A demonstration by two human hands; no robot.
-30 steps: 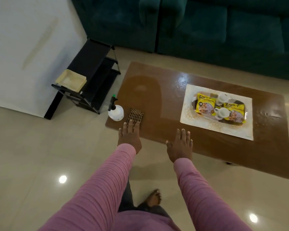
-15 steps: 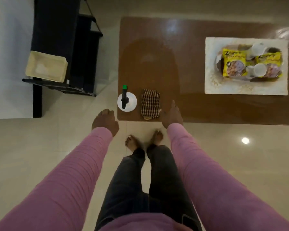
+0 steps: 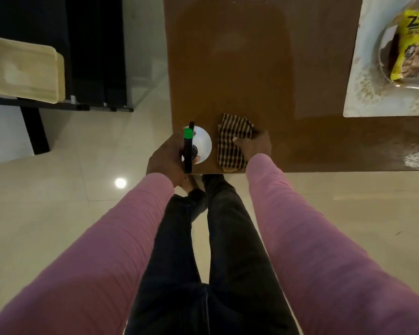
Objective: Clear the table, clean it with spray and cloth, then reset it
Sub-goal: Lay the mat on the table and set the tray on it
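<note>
A white spray bottle (image 3: 202,143) with a black trigger and green nozzle stands at the near left corner of the brown table (image 3: 230,68). My left hand (image 3: 166,158) is wrapped around its neck. Just to the right lies a folded brown-and-cream checked cloth (image 3: 231,139), and my right hand (image 3: 254,145) grips its right side, thumb on top. At the far right a white placemat (image 3: 356,93) carries a glass tray (image 3: 385,47) with a yellow snack packet (image 3: 411,49), cut off by the frame edge.
A black stepped shelf (image 3: 92,52) stands on the floor left of the table, with a cream tray (image 3: 24,68) on its near step. My legs and bare feet are against the table's near edge. Glossy beige floor tiles lie all around.
The view has closed in on the table corner. My left hand went from hanging off the table edge to clasping the spray bottle; my right hand moved onto the cloth and took hold of it.
</note>
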